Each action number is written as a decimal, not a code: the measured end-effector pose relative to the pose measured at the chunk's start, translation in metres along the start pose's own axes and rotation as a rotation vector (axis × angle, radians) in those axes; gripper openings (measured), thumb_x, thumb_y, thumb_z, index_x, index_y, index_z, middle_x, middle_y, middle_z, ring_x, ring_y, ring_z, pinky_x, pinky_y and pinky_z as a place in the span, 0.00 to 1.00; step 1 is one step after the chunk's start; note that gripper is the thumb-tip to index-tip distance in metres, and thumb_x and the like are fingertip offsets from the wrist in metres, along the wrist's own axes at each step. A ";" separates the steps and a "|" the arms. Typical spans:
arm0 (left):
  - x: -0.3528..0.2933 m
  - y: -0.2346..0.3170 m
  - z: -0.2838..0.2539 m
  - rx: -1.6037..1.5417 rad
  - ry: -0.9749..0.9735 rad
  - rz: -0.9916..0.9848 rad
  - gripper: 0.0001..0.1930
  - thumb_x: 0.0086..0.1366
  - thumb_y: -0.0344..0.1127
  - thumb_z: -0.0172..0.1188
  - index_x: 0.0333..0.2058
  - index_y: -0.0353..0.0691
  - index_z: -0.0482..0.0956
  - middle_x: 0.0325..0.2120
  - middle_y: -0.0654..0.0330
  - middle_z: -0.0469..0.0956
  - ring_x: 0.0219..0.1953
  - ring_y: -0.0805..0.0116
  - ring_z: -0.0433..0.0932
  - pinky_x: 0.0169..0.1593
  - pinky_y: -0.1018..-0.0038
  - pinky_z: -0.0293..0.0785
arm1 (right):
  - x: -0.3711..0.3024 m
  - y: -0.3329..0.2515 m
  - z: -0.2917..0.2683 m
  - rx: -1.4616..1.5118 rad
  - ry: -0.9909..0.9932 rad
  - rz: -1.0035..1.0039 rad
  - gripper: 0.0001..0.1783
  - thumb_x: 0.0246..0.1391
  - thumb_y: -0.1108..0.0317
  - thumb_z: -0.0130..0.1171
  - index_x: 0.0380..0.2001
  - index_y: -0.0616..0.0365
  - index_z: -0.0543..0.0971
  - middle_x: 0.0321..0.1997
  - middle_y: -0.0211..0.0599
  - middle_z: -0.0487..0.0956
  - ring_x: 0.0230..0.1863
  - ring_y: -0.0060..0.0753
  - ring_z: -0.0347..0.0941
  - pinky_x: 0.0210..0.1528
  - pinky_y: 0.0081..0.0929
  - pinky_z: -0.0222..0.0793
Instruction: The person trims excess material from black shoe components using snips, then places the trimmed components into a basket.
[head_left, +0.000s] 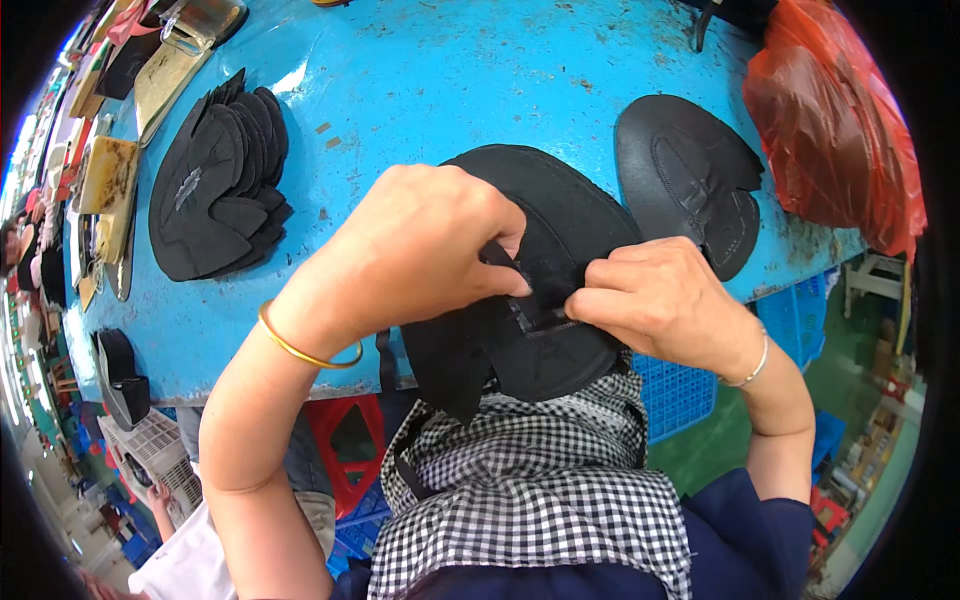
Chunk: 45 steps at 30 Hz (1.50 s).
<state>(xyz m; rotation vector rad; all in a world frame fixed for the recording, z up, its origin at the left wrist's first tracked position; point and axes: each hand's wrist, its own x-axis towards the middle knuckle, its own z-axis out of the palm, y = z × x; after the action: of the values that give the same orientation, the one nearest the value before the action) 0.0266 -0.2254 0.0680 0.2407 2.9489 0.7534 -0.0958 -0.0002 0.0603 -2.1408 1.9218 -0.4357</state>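
Note:
A flat black shoe upper (555, 370), rounded at the far end and notched at the near edge, lies at the table's front edge before me. My left hand (425, 240) pinches a narrow black strip (497, 254) between thumb and fingers over the middle of the upper. Close to its right, my right hand (655, 300) has its fingertips closed on the upper's stitched inner part. What lies between the right fingertips is mostly hidden. A loose, similar black upper (690, 165) rests to the right, and a fanned stack of black uppers (210, 190) sits to the left.
A red plastic bag (835, 130) stands at the right end of the blue table (450, 70). Boards and a clear container (205, 22) line the far left. Blue crates (675, 395) and a red stool (345, 435) stand below. Another person's white sleeve (190, 555) shows lower left.

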 end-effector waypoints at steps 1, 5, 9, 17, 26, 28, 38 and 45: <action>-0.001 -0.004 0.000 -0.059 -0.027 -0.010 0.09 0.55 0.40 0.71 0.29 0.42 0.82 0.16 0.54 0.74 0.22 0.54 0.75 0.27 0.64 0.68 | 0.001 0.003 -0.001 0.000 -0.001 -0.002 0.09 0.50 0.68 0.66 0.29 0.50 0.74 0.23 0.29 0.72 0.25 0.34 0.75 0.23 0.33 0.69; -0.002 -0.006 -0.006 -0.153 -0.060 -0.022 0.08 0.56 0.38 0.69 0.30 0.42 0.83 0.16 0.54 0.74 0.21 0.54 0.74 0.27 0.64 0.69 | 0.009 0.017 -0.001 0.193 0.062 -0.042 0.09 0.49 0.69 0.66 0.30 0.50 0.74 0.22 0.29 0.70 0.25 0.33 0.75 0.22 0.33 0.68; -0.002 -0.004 -0.002 -0.131 -0.059 -0.036 0.06 0.57 0.34 0.66 0.32 0.40 0.83 0.19 0.52 0.76 0.24 0.51 0.76 0.29 0.64 0.69 | 0.019 0.008 0.003 -0.003 0.135 0.018 0.09 0.50 0.69 0.65 0.32 0.50 0.74 0.21 0.31 0.70 0.25 0.34 0.75 0.22 0.32 0.68; -0.007 -0.003 -0.005 -0.189 -0.041 -0.033 0.07 0.59 0.31 0.63 0.32 0.34 0.77 0.21 0.48 0.77 0.28 0.44 0.76 0.32 0.57 0.70 | 0.020 0.009 -0.013 0.126 0.094 0.245 0.16 0.58 0.54 0.63 0.34 0.56 0.74 0.29 0.35 0.80 0.28 0.42 0.79 0.28 0.38 0.70; -0.025 -0.007 0.007 -0.309 0.271 -0.039 0.07 0.61 0.31 0.61 0.36 0.38 0.75 0.23 0.48 0.77 0.26 0.46 0.78 0.30 0.57 0.71 | 0.038 0.006 -0.013 0.237 0.041 0.247 0.15 0.56 0.56 0.66 0.33 0.54 0.75 0.31 0.37 0.81 0.30 0.45 0.79 0.30 0.38 0.70; -0.042 0.002 0.003 -0.496 0.410 -0.123 0.06 0.63 0.30 0.62 0.37 0.38 0.76 0.19 0.56 0.74 0.18 0.64 0.72 0.24 0.67 0.67 | 0.035 -0.004 -0.017 0.298 0.139 0.266 0.16 0.52 0.58 0.69 0.34 0.56 0.75 0.32 0.40 0.81 0.31 0.46 0.79 0.31 0.35 0.71; -0.166 0.002 0.056 -0.674 0.945 -0.378 0.05 0.64 0.27 0.62 0.36 0.36 0.74 0.19 0.63 0.73 0.19 0.78 0.67 0.24 0.76 0.63 | 0.028 -0.062 0.017 -0.054 0.175 0.020 0.24 0.44 0.85 0.57 0.49 0.66 0.75 0.53 0.55 0.80 0.35 0.52 0.81 0.36 0.38 0.77; -0.185 -0.009 0.075 -0.577 1.061 -0.329 0.07 0.61 0.31 0.64 0.36 0.38 0.75 0.24 0.54 0.79 0.22 0.58 0.77 0.28 0.67 0.72 | 0.031 -0.083 0.022 -0.178 0.040 0.225 0.23 0.51 0.82 0.58 0.53 0.67 0.74 0.60 0.57 0.76 0.48 0.59 0.80 0.47 0.43 0.78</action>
<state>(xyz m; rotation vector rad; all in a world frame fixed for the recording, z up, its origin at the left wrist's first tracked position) 0.2168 -0.2302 0.0062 -0.9331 3.1902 2.0973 -0.0077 -0.0225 0.0727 -1.9958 2.2696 -0.2762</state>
